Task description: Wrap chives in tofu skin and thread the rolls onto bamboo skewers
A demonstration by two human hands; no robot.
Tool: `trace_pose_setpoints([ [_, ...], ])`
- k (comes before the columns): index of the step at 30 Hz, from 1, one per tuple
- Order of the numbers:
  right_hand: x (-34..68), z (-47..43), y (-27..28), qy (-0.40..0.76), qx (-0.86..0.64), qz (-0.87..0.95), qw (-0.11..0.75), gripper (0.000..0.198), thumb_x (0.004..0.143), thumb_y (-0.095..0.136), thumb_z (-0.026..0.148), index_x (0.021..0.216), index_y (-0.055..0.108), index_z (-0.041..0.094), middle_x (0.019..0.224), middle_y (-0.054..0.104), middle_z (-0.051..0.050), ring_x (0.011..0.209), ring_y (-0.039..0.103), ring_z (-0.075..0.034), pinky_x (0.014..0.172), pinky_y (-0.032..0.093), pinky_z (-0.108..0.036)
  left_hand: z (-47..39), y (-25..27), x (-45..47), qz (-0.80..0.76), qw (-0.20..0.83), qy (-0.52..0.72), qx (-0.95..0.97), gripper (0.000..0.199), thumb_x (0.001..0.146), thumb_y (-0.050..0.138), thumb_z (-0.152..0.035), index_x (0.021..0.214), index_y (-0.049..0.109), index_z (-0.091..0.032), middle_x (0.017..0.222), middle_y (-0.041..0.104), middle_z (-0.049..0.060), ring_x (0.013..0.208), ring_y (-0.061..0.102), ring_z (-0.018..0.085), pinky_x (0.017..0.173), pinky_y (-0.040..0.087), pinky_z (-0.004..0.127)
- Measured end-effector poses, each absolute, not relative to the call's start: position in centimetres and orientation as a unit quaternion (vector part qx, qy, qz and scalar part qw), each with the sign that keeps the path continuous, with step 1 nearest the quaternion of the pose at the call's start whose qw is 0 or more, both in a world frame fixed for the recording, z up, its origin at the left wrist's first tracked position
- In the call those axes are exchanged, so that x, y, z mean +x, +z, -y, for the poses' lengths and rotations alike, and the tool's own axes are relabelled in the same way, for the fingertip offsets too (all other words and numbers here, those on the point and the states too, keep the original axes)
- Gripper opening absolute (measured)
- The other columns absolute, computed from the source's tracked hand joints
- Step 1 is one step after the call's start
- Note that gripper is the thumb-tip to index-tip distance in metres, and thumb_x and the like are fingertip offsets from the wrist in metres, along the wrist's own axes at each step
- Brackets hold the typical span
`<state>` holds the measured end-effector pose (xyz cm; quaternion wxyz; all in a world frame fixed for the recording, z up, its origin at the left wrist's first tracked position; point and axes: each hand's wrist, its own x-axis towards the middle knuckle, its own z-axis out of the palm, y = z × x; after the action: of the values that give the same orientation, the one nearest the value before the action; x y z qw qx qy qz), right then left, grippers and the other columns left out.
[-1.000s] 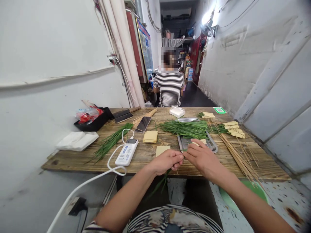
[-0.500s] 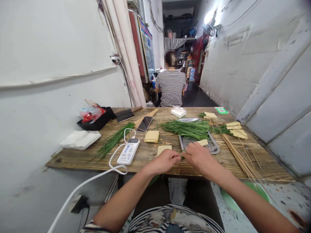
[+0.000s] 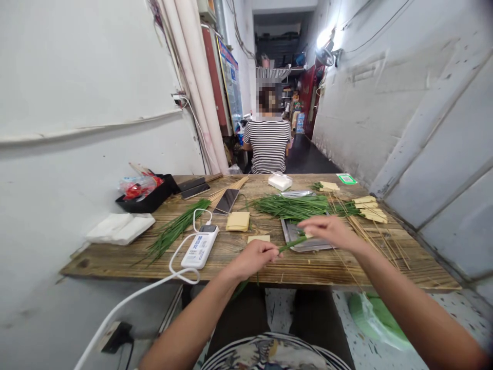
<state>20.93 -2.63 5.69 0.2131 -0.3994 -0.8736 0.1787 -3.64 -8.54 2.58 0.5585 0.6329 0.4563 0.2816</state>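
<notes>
A bunch of green chives (image 3: pixel 291 243) stretches between my hands above the front of the table. My left hand (image 3: pixel 257 258) is closed round it, and loose green ends (image 3: pixel 241 289) hang below my wrist. My right hand (image 3: pixel 330 229) is over the other end, fingers reaching left across a pale tofu-sheet roll that they mostly cover; its thumb is hidden. A thin skewer (image 3: pixel 349 270) slants down from beneath this hand. Behind it, a metal tray (image 3: pixel 287 231) bears a heap of chives (image 3: pixel 292 205). One flat yellowish tofu sheet (image 3: pixel 259 238) lies just beyond my left hand.
Stacked tofu sheets (image 3: pixel 238 221), a phone (image 3: pixel 226 201), a white power bank (image 3: pixel 200 247) with its cable and more chives (image 3: pixel 175 231) lie left. Finished-looking skewered rolls (image 3: pixel 372 209) lie right. A green basin (image 3: pixel 375 316) stands on the floor. A person (image 3: pixel 267 144) sits beyond the table.
My right hand has moved right and up from beside my left hand, baring the chives between them. It now covers the pale roll. The view has shifted slightly.
</notes>
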Motion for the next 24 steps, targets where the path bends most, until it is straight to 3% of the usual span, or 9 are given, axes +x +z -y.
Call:
trace_pose_setpoints([
  [2, 22.8, -1.2, 4.4, 0.117, -0.515, 0.823, 0.211, 0.034, 0.09, 0.043, 0.035, 0.102, 0.071, 0.019, 0.098, 0.071, -0.007, 0.084, 0.064, -0.019, 0.071, 0.047, -0.027, 8.6, 2.5, -3.7, -0.448, 0.595, 0.32, 0.586, 0.039, 0.071, 0.061, -0.051, 0.069, 0.058, -0.012, 0.057, 0.041, -0.005, 0.051, 0.029, 0.007, 0.05, 0.02, 0.021],
  [3, 23.5, -2.9, 3.5, 0.079, -0.558, 0.811, 0.156, 0.031, 0.087, 0.046, 0.031, 0.096, 0.073, 0.019, 0.095, 0.072, -0.006, 0.084, 0.064, -0.019, 0.071, 0.046, -0.026, 8.6, 2.5, -3.7, -0.442, 0.611, 0.334, 0.566, 0.041, 0.069, 0.063, -0.053, 0.069, 0.057, -0.013, 0.056, 0.038, -0.006, 0.049, 0.027, 0.006, 0.049, 0.019, 0.021],
  [6, 24.3, -6.6, 0.7, 0.059, -0.579, 0.809, 0.088, 0.022, 0.079, 0.053, 0.02, 0.076, 0.075, 0.018, 0.075, 0.072, -0.004, 0.072, 0.063, -0.017, 0.065, 0.043, -0.023, 8.5, 2.5, -3.8, -0.432, 0.63, 0.367, 0.531, 0.044, 0.067, 0.066, -0.055, 0.068, 0.054, -0.013, 0.052, 0.033, -0.008, 0.047, 0.023, 0.005, 0.047, 0.014, 0.022],
  [8, 24.0, -7.6, -0.9, 0.053, -0.572, 0.816, 0.064, 0.02, 0.077, 0.055, 0.018, 0.073, 0.074, 0.019, 0.072, 0.071, -0.003, 0.07, 0.062, -0.016, 0.064, 0.041, -0.022, 8.4, 2.4, -4.0, -0.43, 0.627, 0.385, 0.523, 0.043, 0.068, 0.067, -0.054, 0.067, 0.053, -0.013, 0.051, 0.033, -0.008, 0.046, 0.023, 0.004, 0.047, 0.014, 0.022],
  [19, 22.7, -7.6, -1.4, -0.026, -0.552, 0.833, 0.03, 0.024, 0.085, 0.045, 0.019, 0.081, 0.069, 0.017, 0.098, 0.067, -0.01, 0.09, 0.06, -0.018, 0.069, 0.038, -0.022, 8.1, 1.8, -4.5, -0.426, 0.653, 0.411, 0.473, 0.044, 0.066, 0.071, -0.052, 0.073, 0.054, -0.011, 0.061, 0.044, -0.005, 0.045, 0.025, 0.002, 0.045, 0.012, 0.021],
  [24, 22.7, -7.6, -0.1, -0.026, -0.568, 0.821, 0.038, 0.03, 0.089, 0.037, 0.02, 0.091, 0.066, 0.011, 0.09, 0.068, -0.018, 0.087, 0.063, -0.025, 0.071, 0.039, -0.029, 8.0, 1.6, -4.4, -0.422, 0.644, 0.424, 0.476, 0.043, 0.067, 0.07, -0.051, 0.064, 0.05, -0.013, 0.056, 0.039, -0.006, 0.045, 0.025, 0.002, 0.045, 0.011, 0.022],
])
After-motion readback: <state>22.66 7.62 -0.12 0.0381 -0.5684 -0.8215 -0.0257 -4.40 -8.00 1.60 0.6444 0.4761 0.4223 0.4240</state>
